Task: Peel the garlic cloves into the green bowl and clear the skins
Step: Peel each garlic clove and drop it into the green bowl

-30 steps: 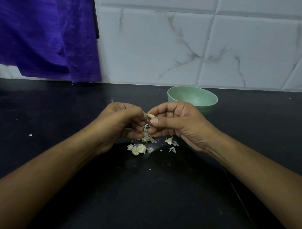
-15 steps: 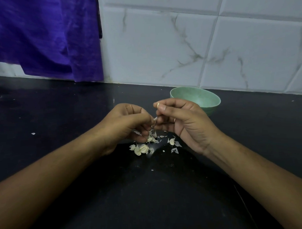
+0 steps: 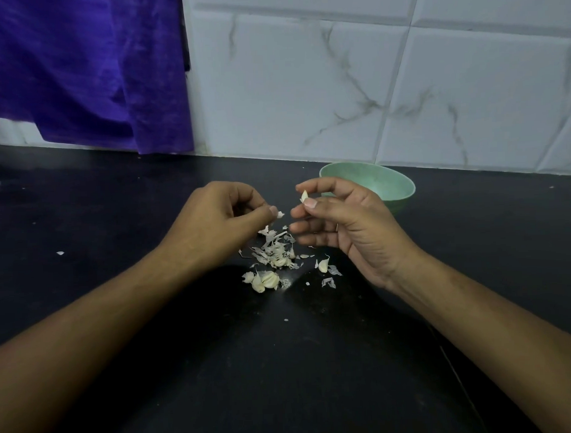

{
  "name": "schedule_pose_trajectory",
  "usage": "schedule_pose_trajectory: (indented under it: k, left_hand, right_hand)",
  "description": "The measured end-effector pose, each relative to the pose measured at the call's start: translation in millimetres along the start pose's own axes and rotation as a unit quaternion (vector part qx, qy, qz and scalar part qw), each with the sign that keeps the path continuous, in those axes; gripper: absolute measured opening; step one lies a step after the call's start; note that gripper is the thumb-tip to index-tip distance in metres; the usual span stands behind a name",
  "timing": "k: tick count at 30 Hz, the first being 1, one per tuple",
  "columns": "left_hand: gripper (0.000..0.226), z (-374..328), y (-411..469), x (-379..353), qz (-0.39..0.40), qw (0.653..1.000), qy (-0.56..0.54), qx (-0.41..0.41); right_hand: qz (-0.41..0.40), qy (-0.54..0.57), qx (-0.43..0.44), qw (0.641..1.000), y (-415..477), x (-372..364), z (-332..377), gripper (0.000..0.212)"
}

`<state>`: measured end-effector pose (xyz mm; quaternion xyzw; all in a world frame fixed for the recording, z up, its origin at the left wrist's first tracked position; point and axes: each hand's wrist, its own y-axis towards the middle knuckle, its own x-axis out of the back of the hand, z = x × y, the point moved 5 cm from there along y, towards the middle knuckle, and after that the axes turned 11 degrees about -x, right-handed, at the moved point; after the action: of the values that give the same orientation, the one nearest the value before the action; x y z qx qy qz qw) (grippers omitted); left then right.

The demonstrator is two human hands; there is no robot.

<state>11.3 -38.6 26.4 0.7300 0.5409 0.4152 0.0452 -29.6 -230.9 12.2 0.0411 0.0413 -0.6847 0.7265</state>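
**Clove pinched aloft, skins heaped below**

A black countertop [image 3: 283, 378], smooth and faintly glossy, runs back to a wall of white tiles [image 3: 370, 83] veined with grey like marble. At the upper left hangs a purple cloth [image 3: 78, 68], soft and creased, its hem reaching almost down to the counter. A lone white fleck [image 3: 60, 253] lies well off to the left.

The green bowl [image 3: 402, 203] – round, matte, pale mint – stands near the wall, and the right hand [image 3: 352, 227] covers its near-left side, so its inside cannot be seen from here. That hand pinches a small cream garlic clove [image 3: 304, 195] between thumb and forefinger, above the counter and just left of the bowl's rim; its other three fingers are loosely bent and slightly apart, holding nothing.

The left hand [image 3: 213, 225] is curled, thumb and forefinger nipping a scrap of skin [image 3: 280, 214], white and papery. The two hands are near each other but do not touch.

Beneath the gap between them lies a heap of skins [image 3: 274, 252] – thin, ragged, dry-looking flakes. At its near edge sits a cluster of plump cloves [image 3: 263, 282], rounded and pale yellow. To the right, just apart, a single clove [image 3: 323, 265] with a pointed tip lies among a few translucent shreds. Both forearms stretch in from the lower corners, casting dark shadows on the counter.
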Motion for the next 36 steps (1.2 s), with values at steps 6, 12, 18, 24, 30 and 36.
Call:
schedule_pose_trajectory:
  k: [6, 12, 18, 24, 30, 36]
  left_hand:
    - [0.015, 3, 3, 0, -0.009, 0.999, 0.025, -0.017]
    - [0.009, 3, 3, -4, 0.004, 0.998, -0.048, -0.04]
    - [0.009, -3, 1, -8, 0.015, 0.996, -0.064, -0.058]
    - [0.012, -14, -1, -5, -0.005, 0.995, 0.022, -0.097]
    - [0.006, -13, -1, -4, -0.002, 0.994, 0.036, -0.102]
    - [0.002, -11, 1, -6, 0.008, 0.997, 0.002, -0.082]
  right_hand:
    - [0.008, -0.03, 0.001, 1.0, -1, -4, -2, 0.012]
    - [-0.014, -0.019, 0.012, 1.0, 3, 0, -4, 0.014]
    - [-0.035, -0.033, 0.015, 0.999, 3, 3, -6, 0.013]
    - [-0.019, -0.043, 0.007, 0.999, 1, -1, -7, 0.01]
    - [-0.019, -0.065, 0.028, 0.997, 0, -3, -3, 0.014]
    - [-0.022, -0.064, 0.034, 0.997, -1, -5, -3, 0.014]
